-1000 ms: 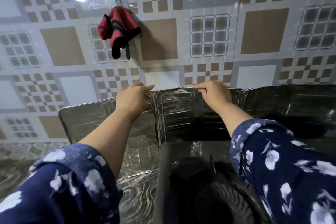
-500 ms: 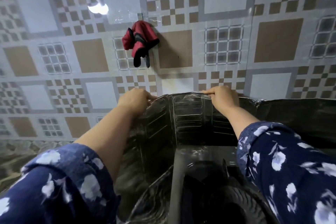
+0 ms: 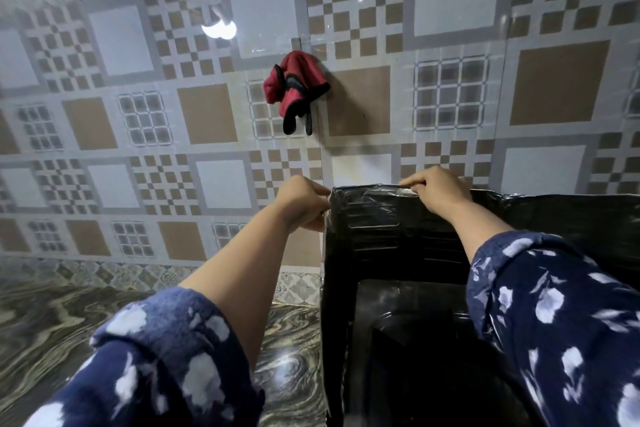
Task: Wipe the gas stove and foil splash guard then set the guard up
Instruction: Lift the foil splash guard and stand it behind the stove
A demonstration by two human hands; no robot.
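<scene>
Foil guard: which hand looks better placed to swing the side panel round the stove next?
Probably the left hand: it pinches the foil guard right at the corner fold, while the right hand holds the back panel's top edge.

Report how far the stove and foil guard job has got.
Done, it seems: no wiping cloth is in either hand. In hand: the left hand and right hand pinch the top edge of the foil guard, which stands folded around the stove. Left: letting go with the guard standing alone.

You see a red and black cloth point(image 3: 294, 88) hanging on the patterned tile wall point(image 3: 450, 45), above a marbled countertop point(image 3: 69, 315).
</scene>
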